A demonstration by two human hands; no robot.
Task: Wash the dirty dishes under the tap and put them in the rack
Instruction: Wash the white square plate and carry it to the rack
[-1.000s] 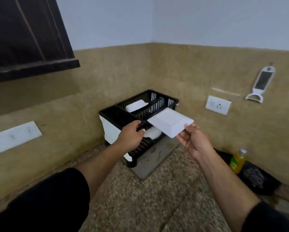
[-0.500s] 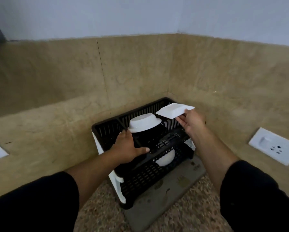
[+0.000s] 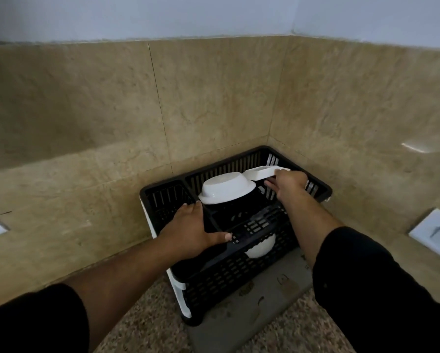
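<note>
My right hand [image 3: 287, 184] pinches the square white dish [image 3: 261, 173], light, stiff and probably wet-slick, by its near rim over the rack's [image 3: 226, 276] back right corner, while my left hand [image 3: 196, 233] rests flat on the rack's front edge.

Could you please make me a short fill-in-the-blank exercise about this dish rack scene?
The left hand rests on the rack, which is ____ in colour.
The right hand holds a square dish whose colour is ____.
The round bowl on the top tier lies upside ____.
A second bowl sits on the ____ tier.
Missing words: black; white; down; lower.
</note>
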